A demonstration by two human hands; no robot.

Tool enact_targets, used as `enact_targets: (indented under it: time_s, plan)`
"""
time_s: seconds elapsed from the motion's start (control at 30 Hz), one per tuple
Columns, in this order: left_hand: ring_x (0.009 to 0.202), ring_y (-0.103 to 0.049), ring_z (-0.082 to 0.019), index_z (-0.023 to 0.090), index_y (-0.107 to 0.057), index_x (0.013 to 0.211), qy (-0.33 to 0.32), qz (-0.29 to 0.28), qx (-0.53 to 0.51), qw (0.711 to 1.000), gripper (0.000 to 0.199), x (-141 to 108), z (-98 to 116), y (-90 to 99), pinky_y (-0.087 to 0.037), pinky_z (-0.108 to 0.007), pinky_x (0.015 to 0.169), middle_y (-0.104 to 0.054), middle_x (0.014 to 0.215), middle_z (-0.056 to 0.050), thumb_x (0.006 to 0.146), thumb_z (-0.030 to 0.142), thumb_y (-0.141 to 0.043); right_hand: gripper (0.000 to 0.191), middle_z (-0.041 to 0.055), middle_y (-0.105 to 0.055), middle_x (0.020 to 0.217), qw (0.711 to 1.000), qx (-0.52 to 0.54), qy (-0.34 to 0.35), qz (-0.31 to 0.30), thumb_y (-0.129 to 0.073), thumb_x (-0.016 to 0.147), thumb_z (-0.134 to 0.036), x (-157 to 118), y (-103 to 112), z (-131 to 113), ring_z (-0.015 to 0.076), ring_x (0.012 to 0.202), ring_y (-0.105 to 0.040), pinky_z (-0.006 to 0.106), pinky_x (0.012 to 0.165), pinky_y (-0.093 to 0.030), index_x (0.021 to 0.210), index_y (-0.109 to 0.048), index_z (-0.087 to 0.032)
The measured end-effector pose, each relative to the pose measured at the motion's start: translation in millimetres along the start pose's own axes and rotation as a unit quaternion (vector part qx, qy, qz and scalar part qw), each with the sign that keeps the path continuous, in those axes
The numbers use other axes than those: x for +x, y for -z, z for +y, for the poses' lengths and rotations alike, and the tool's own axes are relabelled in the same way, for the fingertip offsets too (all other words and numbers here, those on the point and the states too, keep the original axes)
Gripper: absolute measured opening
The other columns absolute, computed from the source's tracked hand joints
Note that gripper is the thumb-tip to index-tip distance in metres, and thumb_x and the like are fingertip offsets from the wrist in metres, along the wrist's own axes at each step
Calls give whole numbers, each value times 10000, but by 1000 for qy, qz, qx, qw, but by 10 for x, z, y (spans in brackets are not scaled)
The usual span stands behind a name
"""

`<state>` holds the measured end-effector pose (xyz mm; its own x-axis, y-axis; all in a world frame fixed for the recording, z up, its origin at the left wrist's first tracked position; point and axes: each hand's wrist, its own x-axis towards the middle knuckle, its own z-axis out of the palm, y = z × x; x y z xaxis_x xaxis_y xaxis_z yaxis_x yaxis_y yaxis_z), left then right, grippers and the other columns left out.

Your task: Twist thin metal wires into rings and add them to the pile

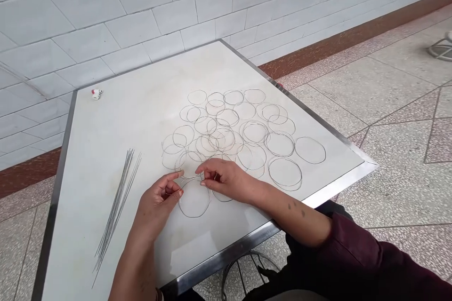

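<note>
Between my two hands a thin wire ring stands out near the table's front edge. My left hand pinches its upper left side between thumb and fingertips. At the ring's upper right, my right hand has thumb and index finger close together at the wire. The wire's ends seem to meet at the top, though they are too thin to make out clearly. Many more wire rings lie flat and overlapping beyond and to the right of my hands. Left of my left hand rests a bundle of straight wires.
The white table has a metal rim. A small white and red object lies at its far left corner. A tiled wall stands behind. Under the front edge a round metal stool frame shows.
</note>
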<state>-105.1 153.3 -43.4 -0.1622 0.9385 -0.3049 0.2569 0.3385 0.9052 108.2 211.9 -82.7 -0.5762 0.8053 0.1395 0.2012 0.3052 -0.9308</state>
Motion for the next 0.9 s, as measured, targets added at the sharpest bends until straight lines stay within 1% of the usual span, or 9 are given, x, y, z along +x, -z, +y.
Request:
enact_targets:
  time_s: [0.13,0.27,0.37,0.5,0.67,0.77,0.9]
  plan:
    - [680,-564,-175,217,-728,1157,2,30,18,999,483,-118,-99,112,-451,-301,640,-623,725,-2,690,336,-761,201,17,-644,900,994,-100,36,-22,-654,905,-216,-88,-181,-25,147,786,-612,270,704,-498,1105,-654,-227]
    - [683,-568,-172,202,-701,1199,12,60,39,997,513,-106,-140,187,-455,-302,653,-643,748,-6,700,315,-740,228,57,-689,988,987,-153,53,-13,-653,921,-238,-85,-289,5,191,904,-656,315,781,-535,1146,-664,-208]
    - [683,-582,-178,207,-705,1196,15,84,55,995,509,-68,-151,187,-459,-301,646,-656,756,-9,698,310,-724,239,83,-698,1058,982,-180,58,3,-639,921,-207,-58,-325,54,219,978,-662,351,828,-548,1156,-681,-198]
    - [705,-603,-195,234,-715,1190,10,99,90,991,500,-32,-173,138,-471,-317,662,-682,774,-10,697,317,-701,241,85,-703,1062,979,-191,62,21,-615,929,-201,-46,-343,99,221,977,-664,357,820,-560,1157,-690,-208]
    - [716,-613,-211,262,-711,1196,-35,116,147,982,453,-19,-181,56,-480,-347,708,-690,787,-6,751,321,-658,236,90,-704,1036,976,-205,76,21,-596,943,-218,-52,-339,109,229,979,-653,360,802,-564,1161,-685,-205]
    - [716,-616,-222,273,-706,1206,-72,117,173,975,427,-15,-188,14,-481,-361,730,-684,780,-9,788,286,-625,236,88,-703,1032,972,-219,80,18,-596,945,-216,-51,-332,105,228,975,-650,352,791,-565,1164,-683,-204]
    - [746,-614,-238,287,-711,1202,-115,124,197,966,414,3,-225,-9,-480,-376,761,-684,808,-25,802,251,-615,235,99,-702,1020,968,-237,82,12,-602,945,-222,-51,-328,95,243,983,-649,362,784,-570,1160,-687,-180]
